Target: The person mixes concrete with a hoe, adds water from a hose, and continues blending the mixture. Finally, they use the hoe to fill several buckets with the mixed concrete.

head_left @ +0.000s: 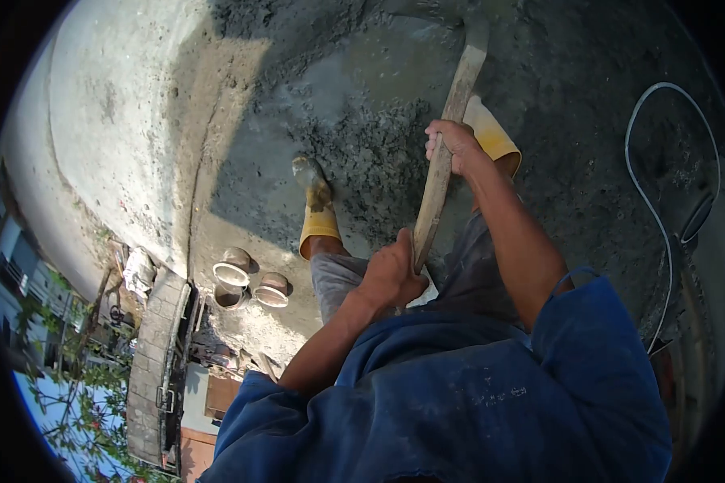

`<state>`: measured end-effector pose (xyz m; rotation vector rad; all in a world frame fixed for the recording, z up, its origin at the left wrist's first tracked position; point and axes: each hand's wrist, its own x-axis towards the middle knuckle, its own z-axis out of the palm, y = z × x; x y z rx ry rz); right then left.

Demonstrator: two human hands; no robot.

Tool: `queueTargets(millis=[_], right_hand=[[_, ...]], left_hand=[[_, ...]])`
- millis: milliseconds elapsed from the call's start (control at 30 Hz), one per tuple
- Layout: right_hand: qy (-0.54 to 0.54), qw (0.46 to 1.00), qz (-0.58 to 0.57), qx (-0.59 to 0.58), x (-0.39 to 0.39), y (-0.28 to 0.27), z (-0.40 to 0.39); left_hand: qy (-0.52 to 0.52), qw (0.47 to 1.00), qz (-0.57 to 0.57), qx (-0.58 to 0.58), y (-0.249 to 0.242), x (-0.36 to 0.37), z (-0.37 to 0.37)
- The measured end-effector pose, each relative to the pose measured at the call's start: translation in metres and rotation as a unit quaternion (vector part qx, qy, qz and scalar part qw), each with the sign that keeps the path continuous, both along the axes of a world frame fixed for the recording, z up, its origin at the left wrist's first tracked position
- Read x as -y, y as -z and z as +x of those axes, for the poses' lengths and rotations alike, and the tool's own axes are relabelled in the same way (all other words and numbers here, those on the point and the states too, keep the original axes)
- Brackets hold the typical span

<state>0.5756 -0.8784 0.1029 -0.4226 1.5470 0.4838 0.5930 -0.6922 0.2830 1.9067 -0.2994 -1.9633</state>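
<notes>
A long wooden handle [449, 105] slants across the middle of the view, down toward my body. My left hand [392, 270] is closed around its near end, close to my waist. Farther up, my right hand [457, 146] wraps around the same handle. The far end reaches the wet grey mortar [366, 149] at the top, where shadow and mortar hide the tool's head, so its kind is not clear. One muddy yellow boot [320, 213] stands in the mortar to the left; the other yellow boot [491, 133] is behind the handle and my right hand.
Several buckets [271, 290] sit on the ground at the lower left. A pale hose [638, 165] loops across the right side. A curved concrete surface [113, 121] fills the upper left, and a block wall [149, 370] with plants beside it stands below.
</notes>
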Motion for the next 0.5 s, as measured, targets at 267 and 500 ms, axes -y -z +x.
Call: queueTargets(millis=[267,500], right_hand=[[-0.062,0.995,0.048,-0.063,-0.141,-0.055,-0.061],[-0.017,0.978,0.109,-0.175,-0.245,-0.194,-0.117]], left_hand=[[-0.078,0.99,0.069,-0.094,-0.074,-0.11,-0.038],[-0.107,0.939,0.154,-0.287,-0.184,-0.265,-0.09]])
